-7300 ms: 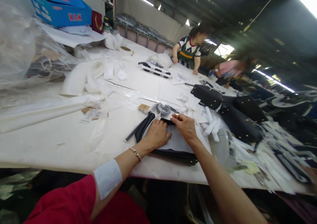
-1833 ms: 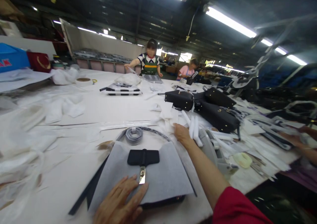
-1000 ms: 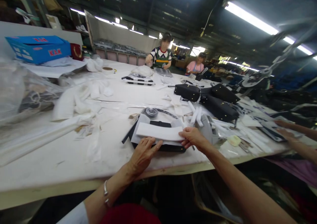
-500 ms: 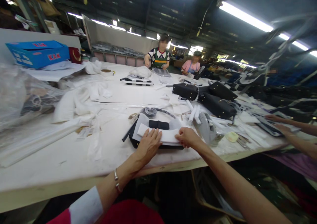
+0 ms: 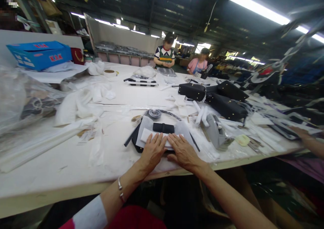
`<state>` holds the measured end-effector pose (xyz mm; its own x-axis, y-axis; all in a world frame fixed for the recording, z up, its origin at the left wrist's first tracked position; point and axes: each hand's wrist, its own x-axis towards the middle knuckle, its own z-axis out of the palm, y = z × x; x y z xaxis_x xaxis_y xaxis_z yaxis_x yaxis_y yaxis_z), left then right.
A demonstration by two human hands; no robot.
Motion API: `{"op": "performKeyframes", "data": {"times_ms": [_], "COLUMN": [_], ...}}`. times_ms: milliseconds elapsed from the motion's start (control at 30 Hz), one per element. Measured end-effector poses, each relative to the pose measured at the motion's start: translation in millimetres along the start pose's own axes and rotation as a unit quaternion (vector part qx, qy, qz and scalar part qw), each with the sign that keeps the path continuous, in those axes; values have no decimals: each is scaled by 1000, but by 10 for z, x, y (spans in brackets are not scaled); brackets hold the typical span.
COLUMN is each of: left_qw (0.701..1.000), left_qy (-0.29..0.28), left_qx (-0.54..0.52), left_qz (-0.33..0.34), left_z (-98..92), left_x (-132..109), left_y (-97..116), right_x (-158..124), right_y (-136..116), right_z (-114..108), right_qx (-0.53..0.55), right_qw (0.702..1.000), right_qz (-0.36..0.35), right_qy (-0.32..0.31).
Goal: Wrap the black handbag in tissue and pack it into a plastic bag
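Left hand: The left hand [image 5: 154, 149] lies palm down, fingers stretched out and slightly apart, pressing a white strip with nothing gripped in view.
Right hand: Also opened out, the right hand [image 5: 182, 149] presses beside it, thumb spread away from the fingers; no grip shows.
White strip: The soft-looking white strip [image 5: 147, 134] lies under the fingers of both hands, crosswise on a grey sheet [image 5: 187, 131], on the wearer's side of a black tab [image 5: 163, 127].
Black bag: Beneath the sheet, the black bag [image 5: 136, 144] rests near the front edge of the worktop [image 5: 50, 175], a wrapped grey coil [image 5: 155, 113] beyond it.
Slip risk: With no fingers hooked around it, the strip could skew or bunch if the 2 hands push unevenly, and might drag the loose sheet along.
Crease risk: Heavy pressure over any hidden hard part could mark the sheet or bag.
Snag risk: A sleeve or forearm swinging right could catch the grey tape dispenser [image 5: 214, 131], which stands near the bag.
Across the worktop: 2 co-workers [image 5: 165, 55] stand at the far side, beyond a pile of black bags [image 5: 226, 107].
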<state>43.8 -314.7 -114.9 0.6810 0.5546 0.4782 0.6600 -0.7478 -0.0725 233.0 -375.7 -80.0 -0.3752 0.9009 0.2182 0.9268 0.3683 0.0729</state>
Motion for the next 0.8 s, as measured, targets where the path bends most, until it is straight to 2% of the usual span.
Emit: {"op": "performKeyframes", "data": {"times_ms": [200, 400, 533, 667, 800], "left_qw": [994, 993, 991, 991, 993], "left_qy": [-5, -25, -54, -74, -84], "left_qx": [69, 95, 95, 75, 20], "left_qz": [85, 72, 79, 85, 80], "left_z": [-57, -134, -215, -310, -354], "left_x": [-132, -129, -45, 28, 42], "left_y": [-44, 40, 55, 13, -43], "right_x": [-33, -31, 28, 120, 134], "right_y": [10, 21, -52, -176, -213], "right_z": [118, 133, 49, -71, -116], "right_qx": [16, 5, -38, -93, -65], "right_qw": [999, 999, 999, 995, 997], "right_qz": [14, 12, 17, 37, 44], "right_qy": [25, 34, 27, 15, 8]}}
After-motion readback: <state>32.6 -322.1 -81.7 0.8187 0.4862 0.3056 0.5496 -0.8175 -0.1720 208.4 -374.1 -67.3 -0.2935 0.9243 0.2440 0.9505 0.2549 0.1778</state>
